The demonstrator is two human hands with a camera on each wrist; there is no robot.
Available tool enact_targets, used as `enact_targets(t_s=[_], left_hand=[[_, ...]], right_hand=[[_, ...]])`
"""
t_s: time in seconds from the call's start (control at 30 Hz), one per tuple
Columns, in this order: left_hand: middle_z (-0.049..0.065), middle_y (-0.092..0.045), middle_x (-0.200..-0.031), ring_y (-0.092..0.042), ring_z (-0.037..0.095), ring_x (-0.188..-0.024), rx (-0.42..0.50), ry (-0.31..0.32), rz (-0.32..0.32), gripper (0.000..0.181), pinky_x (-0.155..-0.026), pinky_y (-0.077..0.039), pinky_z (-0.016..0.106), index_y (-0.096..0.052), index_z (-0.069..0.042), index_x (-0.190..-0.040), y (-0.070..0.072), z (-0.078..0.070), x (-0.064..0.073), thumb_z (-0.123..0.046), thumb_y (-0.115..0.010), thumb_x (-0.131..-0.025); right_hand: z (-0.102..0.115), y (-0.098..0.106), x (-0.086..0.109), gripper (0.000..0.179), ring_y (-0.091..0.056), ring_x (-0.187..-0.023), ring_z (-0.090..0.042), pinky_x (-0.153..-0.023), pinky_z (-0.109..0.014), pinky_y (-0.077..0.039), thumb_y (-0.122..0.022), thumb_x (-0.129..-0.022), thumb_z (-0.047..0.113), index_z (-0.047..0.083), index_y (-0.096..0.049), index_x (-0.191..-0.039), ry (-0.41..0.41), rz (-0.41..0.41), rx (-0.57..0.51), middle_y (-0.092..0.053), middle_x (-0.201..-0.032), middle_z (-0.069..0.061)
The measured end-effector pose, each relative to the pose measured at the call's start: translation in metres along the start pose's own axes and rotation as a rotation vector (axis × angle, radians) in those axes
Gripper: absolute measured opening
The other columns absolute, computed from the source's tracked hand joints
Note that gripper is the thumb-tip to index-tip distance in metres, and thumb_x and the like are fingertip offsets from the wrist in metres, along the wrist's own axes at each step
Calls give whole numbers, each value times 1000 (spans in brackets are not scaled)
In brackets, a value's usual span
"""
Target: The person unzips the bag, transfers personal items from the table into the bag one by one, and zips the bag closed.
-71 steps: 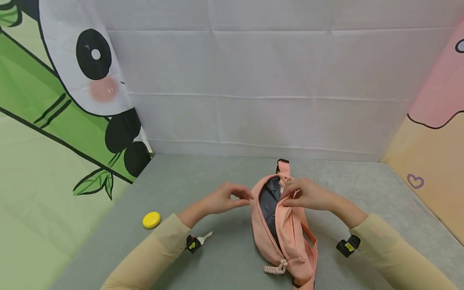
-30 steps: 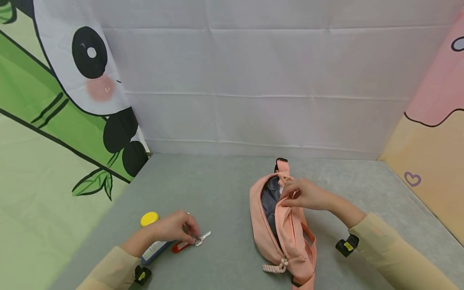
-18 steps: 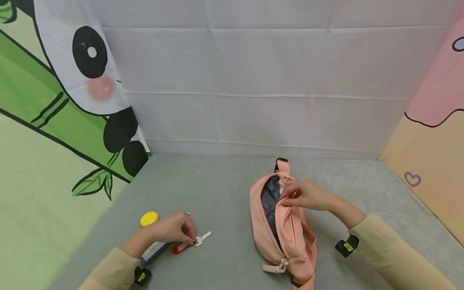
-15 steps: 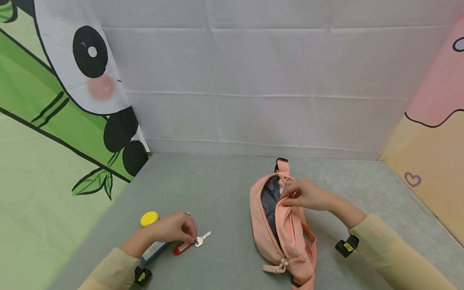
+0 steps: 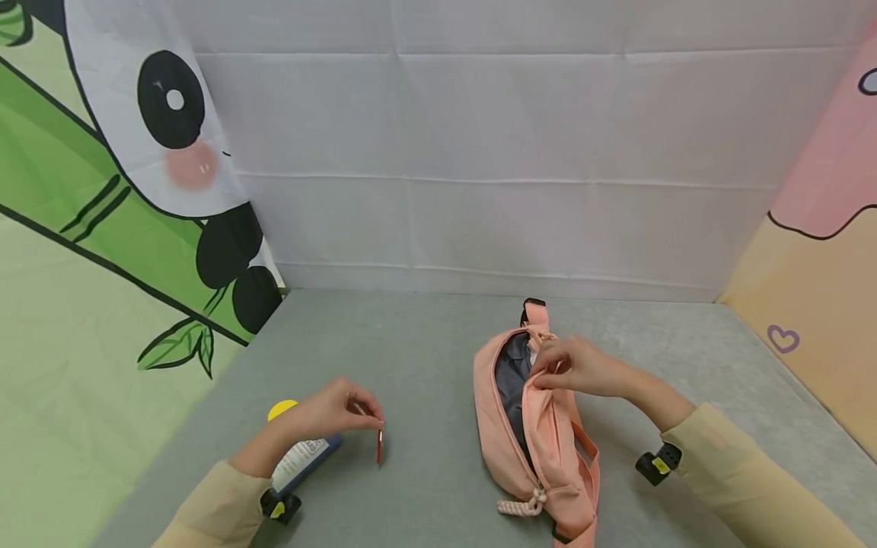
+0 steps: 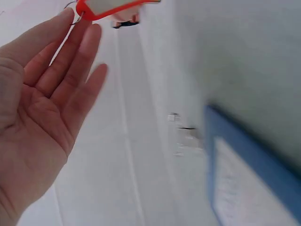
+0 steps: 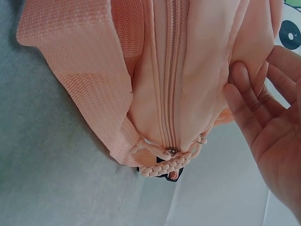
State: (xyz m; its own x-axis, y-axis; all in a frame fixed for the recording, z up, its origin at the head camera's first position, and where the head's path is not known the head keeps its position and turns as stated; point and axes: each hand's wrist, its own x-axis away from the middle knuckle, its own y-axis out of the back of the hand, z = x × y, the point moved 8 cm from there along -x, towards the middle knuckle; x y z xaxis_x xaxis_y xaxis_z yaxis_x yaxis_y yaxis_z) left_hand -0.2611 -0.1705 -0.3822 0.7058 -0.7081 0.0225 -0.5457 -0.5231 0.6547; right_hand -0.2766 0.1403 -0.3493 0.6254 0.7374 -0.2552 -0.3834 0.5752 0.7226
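Observation:
My left hand (image 5: pixel 336 411) pinches the metal ring of a red key tag (image 5: pixel 380 447), which hangs just above the grey table. In the left wrist view the tag (image 6: pixel 113 8) shows a pale label, and its ring sits at my thumb tip; the key itself is not plain to see. My right hand (image 5: pixel 582 367) holds the near-right edge of a peach sling bag's (image 5: pixel 496 441) unzipped mouth, keeping the dark lining (image 5: pixel 510 380) exposed. In the right wrist view, fingers (image 7: pixel 242 84) grip the fabric beside a second, closed zipper (image 7: pixel 171 84).
A blue flat pack (image 5: pixel 308 460) with a white printed label lies beneath my left forearm. Behind that wrist a yellow round object (image 5: pixel 281 409) is partly covered. A pale wall cloth (image 5: pixel 479 152) rises at the table's back. The bag's braided pull (image 5: pixel 521 508) hangs at its near end.
My left hand went from the bag's edge to the keys on the table, took hold of the ring and lifted it, the tag now hanging. My right hand keeps its grip on the bag.

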Motion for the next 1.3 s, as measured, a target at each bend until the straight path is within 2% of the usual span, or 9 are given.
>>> enact_targets(t_s=[0.13, 0.3, 0.43, 0.6, 0.7, 0.83, 0.97, 1.07, 1.3], left_hand=[[-3, -70, -87, -62, 11, -78, -30, -33, -48, 10, -72, -54, 29, -75, -6, -90, 8, -15, -9, -16, -73, -89], [-2, -71, -89, -65, 14, -79, -23, -79, -76, 10, -72, -55, 29, -75, -7, -92, 13, -31, -23, -16, -72, -89], [-2, -72, -89, -66, 16, -78, -9, -107, -98, 8, -67, -55, 30, -76, -8, -94, 15, -43, -40, -14, -72, -90], [0, -72, -90, -67, 15, -79, 13, -100, -115, 7, -67, -57, 36, -75, -9, -94, 14, -58, -64, -14, -72, -89], [0, -72, -90, -68, 14, -79, 20, -98, -119, 8, -67, -57, 39, -75, -9, -95, 12, -64, -80, -14, -72, -90], [2, -71, -89, -68, 15, -80, 40, -135, -127, 8, -68, -57, 43, -74, -5, -95, 11, -72, -100, -10, -70, -90], [5, -71, -90, -68, 16, -80, 50, -173, -143, 8, -67, -57, 39, -73, -2, -95, 14, -80, -117, -6, -70, -90], [5, -71, -90, -68, 17, -80, 50, -173, -150, 8, -67, -57, 34, -73, -2, -96, 16, -84, -130, -6, -70, -90], [5, -72, -91, -68, 16, -81, 65, -155, -166, 11, -70, -57, 32, -73, -2, -99, 15, -92, -161, -9, -68, -92]], right_hand=[[-2, 2, 1, 7, -59, -81, -11, -72, -31, -55, -69, -92, 16, 14, -75, -96, -12, 0, -10, -65, -91, 5], [-3, 3, 1, 8, -61, -81, -11, -72, -31, -55, -69, -92, 15, 13, -75, -96, 0, -1, -12, -66, -91, 3], [-6, 5, 1, 8, -61, -81, -11, -74, -31, -55, -69, -92, 15, 14, -75, -97, 5, 3, -15, -67, -92, 1], [-9, 8, 0, 9, -62, -85, -11, -77, -32, -55, -69, -92, 16, 13, -75, -98, -5, 7, -19, -67, -92, 2], [-12, 9, 0, 10, -63, -88, -11, -78, -31, -55, -69, -92, 16, 12, -75, -99, -16, 9, -31, -68, -93, 3], [-15, 11, 0, 10, -63, -89, -12, -78, -31, -55, -70, -91, 16, 12, -75, -99, -25, 7, -40, -68, -92, 4], [-16, 13, -1, 10, -62, -88, -12, -77, -31, -55, -70, -91, 15, 11, -75, -99, -14, 8, -44, -68, -92, 3], [-15, 16, -1, 10, -62, -87, -12, -77, -32, -56, -69, -91, 15, 11, -75, -99, -1, 9, -52, -67, -91, 1], [-19, 19, -3, 11, -60, -86, -12, -77, -31, -56, -69, -91, 14, 10, -75, -99, 2, 15, -73, -66, -92, -7]])
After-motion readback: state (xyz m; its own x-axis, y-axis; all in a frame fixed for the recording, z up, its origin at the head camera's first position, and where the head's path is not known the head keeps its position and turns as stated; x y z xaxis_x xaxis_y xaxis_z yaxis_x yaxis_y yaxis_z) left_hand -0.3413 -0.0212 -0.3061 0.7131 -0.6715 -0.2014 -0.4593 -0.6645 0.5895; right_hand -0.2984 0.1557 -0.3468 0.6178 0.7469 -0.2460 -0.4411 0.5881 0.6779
